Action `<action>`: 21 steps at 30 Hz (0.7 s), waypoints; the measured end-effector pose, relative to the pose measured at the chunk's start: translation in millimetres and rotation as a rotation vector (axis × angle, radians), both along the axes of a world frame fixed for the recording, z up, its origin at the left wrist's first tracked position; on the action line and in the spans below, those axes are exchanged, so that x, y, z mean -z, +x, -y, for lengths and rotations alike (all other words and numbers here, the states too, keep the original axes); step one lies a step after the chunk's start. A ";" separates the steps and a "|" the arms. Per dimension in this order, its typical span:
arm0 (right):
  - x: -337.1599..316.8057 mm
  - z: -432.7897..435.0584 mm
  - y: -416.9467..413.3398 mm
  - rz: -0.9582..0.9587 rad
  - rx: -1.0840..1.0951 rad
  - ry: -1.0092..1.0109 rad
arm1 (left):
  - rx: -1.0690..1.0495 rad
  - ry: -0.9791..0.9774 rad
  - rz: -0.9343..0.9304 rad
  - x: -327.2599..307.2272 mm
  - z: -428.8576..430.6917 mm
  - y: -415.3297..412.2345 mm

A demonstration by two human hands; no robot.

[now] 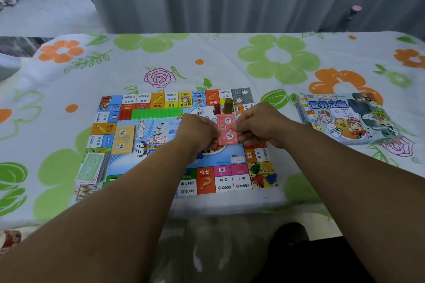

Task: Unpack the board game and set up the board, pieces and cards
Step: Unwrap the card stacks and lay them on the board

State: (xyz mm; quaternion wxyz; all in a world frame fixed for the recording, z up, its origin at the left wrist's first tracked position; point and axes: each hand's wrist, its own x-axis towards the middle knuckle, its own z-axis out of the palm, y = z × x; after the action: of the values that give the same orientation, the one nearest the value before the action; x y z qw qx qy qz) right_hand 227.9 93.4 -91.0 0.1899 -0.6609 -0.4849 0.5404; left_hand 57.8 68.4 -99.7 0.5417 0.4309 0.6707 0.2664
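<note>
The red card stack [226,133] sits between the hands, over the game board's [147,161] right half; the left hand [197,131] grips its left edge and the right hand [259,124] pinches its right.

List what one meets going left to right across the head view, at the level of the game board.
paper money stack → yellow card deck → left hand → red card deck, held between both hands → right hand → game box

On the board [232,160], near squares read 机会, 韩国 1000分, 中国 3600分 and 澳大利亚 1600分; the box [345,119] reads 世界之旅.
</note>
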 end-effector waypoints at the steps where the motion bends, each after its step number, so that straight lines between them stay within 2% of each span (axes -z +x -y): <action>1: 0.1 -0.2 0.1 0.010 -0.002 -0.002 | 0.007 -0.003 -0.005 -0.2 -0.3 1.5; 5: -0.8 -1.0 2.0 0.045 -0.014 -0.041 | 0.017 -0.052 -0.045 -0.4 -1.7 4.5; 10: 1.6 -3.2 3.3 0.089 0.010 -0.066 | -0.042 0.023 -0.213 10.4 -8.0 -0.5; 21: 14.5 -8.4 -5.2 0.313 -0.058 0.045 | 0.135 0.191 -0.405 16.2 -2.1 11.9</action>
State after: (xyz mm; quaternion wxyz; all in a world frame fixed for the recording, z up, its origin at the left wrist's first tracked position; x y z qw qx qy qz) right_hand 222.7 101.8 -105.6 0.1109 -0.7183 -0.5396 0.4250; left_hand 69.7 70.5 -115.9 0.3695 0.5688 0.7071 0.2001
